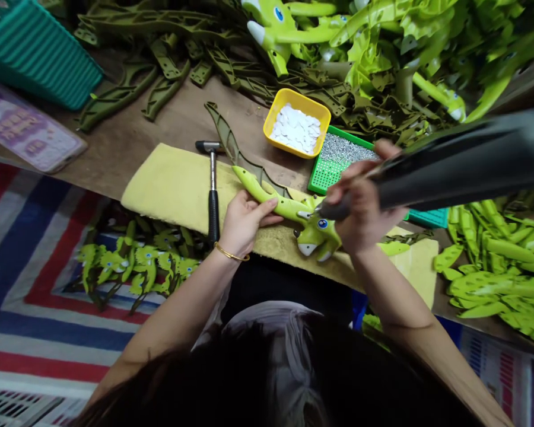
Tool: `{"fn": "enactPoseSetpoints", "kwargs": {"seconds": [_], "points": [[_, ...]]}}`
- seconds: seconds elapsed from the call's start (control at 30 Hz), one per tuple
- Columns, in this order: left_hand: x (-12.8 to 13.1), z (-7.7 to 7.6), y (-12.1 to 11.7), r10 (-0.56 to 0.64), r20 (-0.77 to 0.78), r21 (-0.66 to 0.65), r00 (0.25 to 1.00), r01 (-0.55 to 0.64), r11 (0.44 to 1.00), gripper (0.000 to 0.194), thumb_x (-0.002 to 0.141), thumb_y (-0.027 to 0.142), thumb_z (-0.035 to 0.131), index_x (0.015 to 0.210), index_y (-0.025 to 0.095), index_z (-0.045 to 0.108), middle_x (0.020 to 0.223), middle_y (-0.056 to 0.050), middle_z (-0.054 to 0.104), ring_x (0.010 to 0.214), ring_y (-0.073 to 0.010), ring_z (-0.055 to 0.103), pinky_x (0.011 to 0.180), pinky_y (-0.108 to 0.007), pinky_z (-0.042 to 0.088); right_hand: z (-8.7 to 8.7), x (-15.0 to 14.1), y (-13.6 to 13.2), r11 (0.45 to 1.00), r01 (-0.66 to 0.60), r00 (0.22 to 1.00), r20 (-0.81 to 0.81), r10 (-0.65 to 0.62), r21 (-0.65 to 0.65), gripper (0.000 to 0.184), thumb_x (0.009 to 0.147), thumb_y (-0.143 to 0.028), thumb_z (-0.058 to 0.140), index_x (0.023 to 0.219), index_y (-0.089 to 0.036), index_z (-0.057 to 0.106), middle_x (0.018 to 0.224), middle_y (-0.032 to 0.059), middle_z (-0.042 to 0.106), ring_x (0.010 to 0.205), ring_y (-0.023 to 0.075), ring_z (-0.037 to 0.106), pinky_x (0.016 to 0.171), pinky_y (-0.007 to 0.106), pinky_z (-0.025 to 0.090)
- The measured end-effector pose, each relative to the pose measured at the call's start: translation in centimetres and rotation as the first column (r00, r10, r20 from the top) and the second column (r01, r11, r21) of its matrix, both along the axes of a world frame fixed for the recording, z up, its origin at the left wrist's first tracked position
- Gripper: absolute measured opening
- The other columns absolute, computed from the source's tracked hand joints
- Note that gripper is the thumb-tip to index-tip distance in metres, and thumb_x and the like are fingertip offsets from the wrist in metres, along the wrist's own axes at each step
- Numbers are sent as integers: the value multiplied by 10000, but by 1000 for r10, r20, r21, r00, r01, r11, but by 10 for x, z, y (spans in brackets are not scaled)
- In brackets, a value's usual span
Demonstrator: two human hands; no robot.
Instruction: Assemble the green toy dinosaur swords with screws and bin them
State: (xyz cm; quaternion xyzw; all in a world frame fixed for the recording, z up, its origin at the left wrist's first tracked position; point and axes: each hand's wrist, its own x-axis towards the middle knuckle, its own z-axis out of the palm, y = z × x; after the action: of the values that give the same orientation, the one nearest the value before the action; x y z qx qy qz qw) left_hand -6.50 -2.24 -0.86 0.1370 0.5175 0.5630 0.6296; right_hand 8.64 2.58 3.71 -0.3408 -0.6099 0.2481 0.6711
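A lime-green toy dinosaur (pixel 289 216) with a blue eye and white horns lies on a yellow foam pad (pixel 173 184) at the bench's near edge. My left hand (pixel 244 219) presses down on its body, fingers closed over it. My right hand (pixel 360 204) is wrapped round a large black power screwdriver (pixel 449 163), whose tip sits at the dinosaur's head. A dark olive fin part (pixel 231 139) extends from the toy toward the back.
A hammer (pixel 212 184) lies on the pad to the left. Behind are a yellow tub of white pieces (pixel 297 123) and a green tray of screws (pixel 338 160). Piles of green parts fill the back and right (pixel 493 261). A teal basket (pixel 35 53) stands far left.
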Motion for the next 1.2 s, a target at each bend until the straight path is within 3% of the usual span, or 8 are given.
{"fn": "enactPoseSetpoints", "kwargs": {"seconds": [0.07,0.17,0.33,0.5,0.6,0.77,0.97,1.2], "points": [[2,0,-1,-63,20,-23,998,64,998,355,644,96,763,907,129,527,832,-43,698,710,-162,711,602,-250,627,11,4,29,987,149,982,-127,-140,60,267,836,-442,644,1059,-305,590,849,-45,598,445,34,505,382,202,398],[5,-2,-2,-186,41,-46,982,188,981,331,653,124,762,887,124,527,849,-55,694,752,-180,713,632,-272,629,1,13,80,932,361,915,-210,-345,44,328,810,-518,634,978,-251,544,848,-28,581,441,25,483,405,206,422],[3,-8,3,-163,19,-7,987,163,987,403,627,212,807,897,147,515,834,-16,659,796,-188,703,643,-286,628,-43,29,115,935,346,927,-128,-353,-74,389,775,-554,649,968,-239,526,828,-42,575,470,28,511,453,215,483],[2,-12,4,-169,10,11,986,169,986,464,604,260,840,904,156,501,837,-8,650,748,-162,690,590,-252,614,-61,39,111,952,232,966,-65,-249,-198,359,842,-581,544,995,-257,571,822,-45,585,537,47,601,539,241,546],[4,-12,4,-158,9,11,987,158,987,497,591,273,852,914,161,492,844,-5,657,754,-165,693,593,-262,619,-59,36,112,954,247,962,-73,-263,-171,370,830,-588,556,1003,-261,576,784,-50,569,527,55,595,524,244,534],[5,-13,3,-165,6,25,986,165,986,533,588,300,863,932,165,479,888,-22,671,827,-207,709,681,-357,645,-25,21,95,940,339,929,-147,-340,-30,380,765,-563,655,977,-253,594,837,-32,598,470,35,513,449,225,453],[6,-16,3,-192,28,54,981,190,980,563,601,321,866,971,177,467,896,-28,685,810,-220,718,708,-385,646,15,-8,22,1000,-17,980,-197,17,4,260,837,-449,643,1081,-359,636,890,-51,601,473,23,522,416,196,406],[7,-17,0,-185,48,90,982,180,979,563,618,299,857,1028,170,493,930,-45,692,795,-213,713,641,-326,630,-14,-20,-5,991,-82,996,18,84,-109,414,830,-559,557,1204,-395,490,882,-25,564,632,123,617,585,302,566]]}}
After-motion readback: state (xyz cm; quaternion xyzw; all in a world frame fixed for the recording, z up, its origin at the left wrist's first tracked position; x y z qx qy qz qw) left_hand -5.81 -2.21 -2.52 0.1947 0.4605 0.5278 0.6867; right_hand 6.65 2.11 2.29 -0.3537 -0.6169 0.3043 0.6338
